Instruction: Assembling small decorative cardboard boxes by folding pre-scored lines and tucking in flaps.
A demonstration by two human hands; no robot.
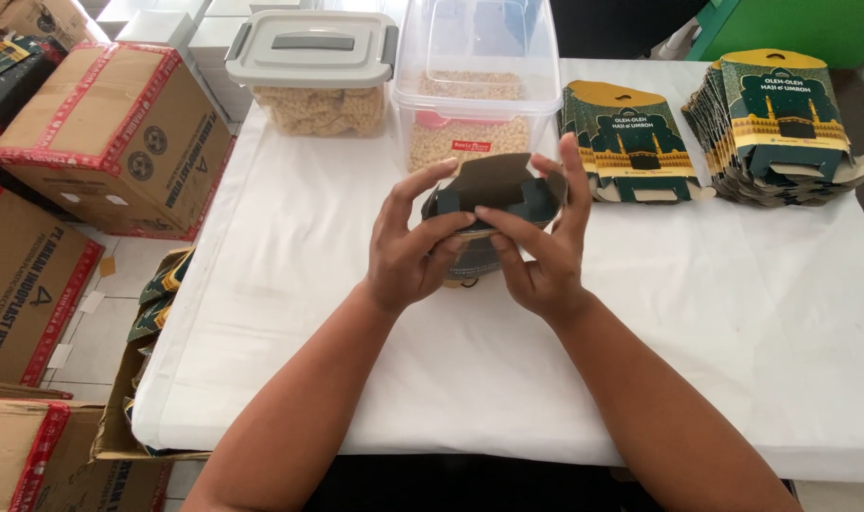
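Observation:
Both my hands hold a small dark green and gold cardboard box above the white table. Its brown inside faces me and its flaps stand open. My left hand grips the box's left side, with the thumb pressed on a flap. On the right side, my right hand has its fingers around the far edge and its thumb across the front. Two stacks of flat boxes of the same kind lie at the back, one near the middle and a taller one at the right.
A clear tub with a grey lid and an open clear tub, both holding pale snack pieces, stand at the table's far edge. Brown cartons with red tape crowd the floor at left. An open carton holds more flat boxes.

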